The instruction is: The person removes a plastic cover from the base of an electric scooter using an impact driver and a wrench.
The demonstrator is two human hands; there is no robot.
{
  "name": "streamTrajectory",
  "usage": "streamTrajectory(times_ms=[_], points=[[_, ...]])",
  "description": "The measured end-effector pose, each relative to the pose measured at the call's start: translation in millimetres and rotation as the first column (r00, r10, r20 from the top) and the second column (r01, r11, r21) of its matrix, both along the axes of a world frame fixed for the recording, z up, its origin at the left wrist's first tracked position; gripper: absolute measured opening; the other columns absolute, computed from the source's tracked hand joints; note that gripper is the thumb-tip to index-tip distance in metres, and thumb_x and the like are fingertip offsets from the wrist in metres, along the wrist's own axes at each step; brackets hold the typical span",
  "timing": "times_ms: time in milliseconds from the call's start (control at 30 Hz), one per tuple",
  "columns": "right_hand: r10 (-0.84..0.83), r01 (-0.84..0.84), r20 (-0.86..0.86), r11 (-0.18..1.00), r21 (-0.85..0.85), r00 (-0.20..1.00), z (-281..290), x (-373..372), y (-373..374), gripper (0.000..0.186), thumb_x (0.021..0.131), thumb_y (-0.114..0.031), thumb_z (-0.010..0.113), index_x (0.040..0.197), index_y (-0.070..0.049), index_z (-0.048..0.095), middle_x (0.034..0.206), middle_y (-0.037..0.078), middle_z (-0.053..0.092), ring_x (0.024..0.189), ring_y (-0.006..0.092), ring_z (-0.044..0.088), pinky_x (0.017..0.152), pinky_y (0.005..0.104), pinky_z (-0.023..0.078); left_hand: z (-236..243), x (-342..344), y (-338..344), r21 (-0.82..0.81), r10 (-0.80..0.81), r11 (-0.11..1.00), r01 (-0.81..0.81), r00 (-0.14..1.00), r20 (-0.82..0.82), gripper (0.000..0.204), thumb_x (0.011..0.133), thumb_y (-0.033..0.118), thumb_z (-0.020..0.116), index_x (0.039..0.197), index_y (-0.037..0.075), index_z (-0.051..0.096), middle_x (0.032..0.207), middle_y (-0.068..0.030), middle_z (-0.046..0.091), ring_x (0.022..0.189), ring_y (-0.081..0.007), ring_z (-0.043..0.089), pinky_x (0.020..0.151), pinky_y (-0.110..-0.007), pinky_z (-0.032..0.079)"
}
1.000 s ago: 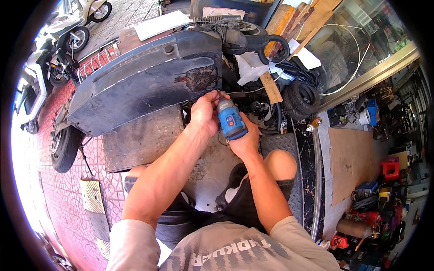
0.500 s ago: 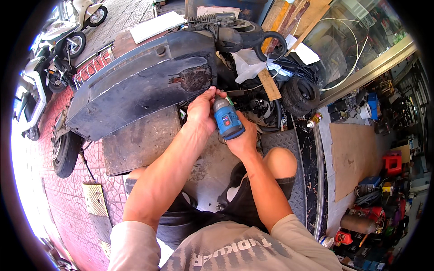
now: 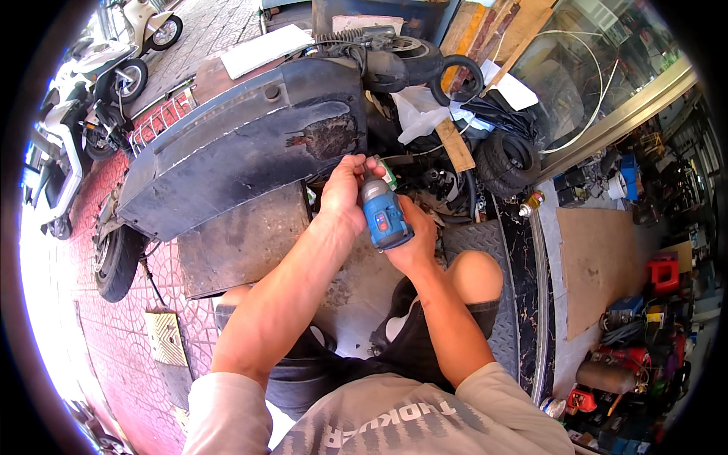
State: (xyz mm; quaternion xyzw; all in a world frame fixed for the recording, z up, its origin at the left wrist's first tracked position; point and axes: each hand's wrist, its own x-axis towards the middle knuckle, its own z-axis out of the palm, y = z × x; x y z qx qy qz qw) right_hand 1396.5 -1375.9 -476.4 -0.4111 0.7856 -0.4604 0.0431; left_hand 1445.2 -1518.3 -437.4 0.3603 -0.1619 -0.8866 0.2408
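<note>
A blue cordless drill point(image 3: 384, 220) with a grey nose is gripped in my right hand point(image 3: 417, 239), its nose pointing away from me. My left hand point(image 3: 343, 193) is at the front of the drill, fingers closed beside the nose; whatever they pinch there is too small or hidden to make out. Just beyond the fingertips is the right end of a long, dark, scuffed body panel point(image 3: 235, 163) on an electric scooter lying on its side. That panel has a rusty, worn patch point(image 3: 327, 135) near its right end. Behind the drill nose a small green-and-white item point(image 3: 388, 173) shows partly.
A brown board point(image 3: 243, 239) lies below the scooter. Its wheel point(image 3: 115, 262) sits at left. To the right are a stack of tyres point(image 3: 506, 163), a wood strip point(image 3: 455, 144), a spray can point(image 3: 532, 203) and a glass panel. Parked scooters point(image 3: 68, 152) stand far left.
Both hands and the drill sit slightly lower in the picture, and the whole scene has shifted a little right and down. My grip on the drill looks the same.
</note>
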Motion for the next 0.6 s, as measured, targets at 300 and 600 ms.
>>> streamTrajectory(times_ms=[300, 600], points=[[0.109, -0.139, -0.142, 0.965, -0.222, 0.984, -2, -10, 26, 0.045, 0.070, -0.013, 0.082, 0.113, -0.004, 0.069, 0.096, 0.016, 0.071, 0.086, 0.0369, 0.068, 0.076, 0.0422, 0.054, -19, 10, 5, -0.180, -0.163, 0.974, 0.137, 0.977, -0.136, 0.025, 0.089, 0.015, 0.049, 0.101, -0.001, 0.065, 0.091, -0.0147, 0.069, 0.088, -0.0260, 0.065, 0.089, -0.044, 0.056], [0.105, -0.099, 0.002, 0.940, -0.327, 0.994, -4, -24, 52, 0.040, 0.079, -0.014, 0.079, 0.116, -0.003, 0.068, 0.096, 0.014, 0.072, 0.086, 0.0307, 0.071, 0.079, 0.0376, 0.055, -59, 23, 39, -0.329, -0.408, 0.820, 0.469, 0.881, 0.239, 0.027, 0.083, 0.001, 0.046, 0.101, -0.001, 0.066, 0.094, -0.0105, 0.070, 0.065, -0.0154, 0.056, 0.055, -0.032, 0.048]])
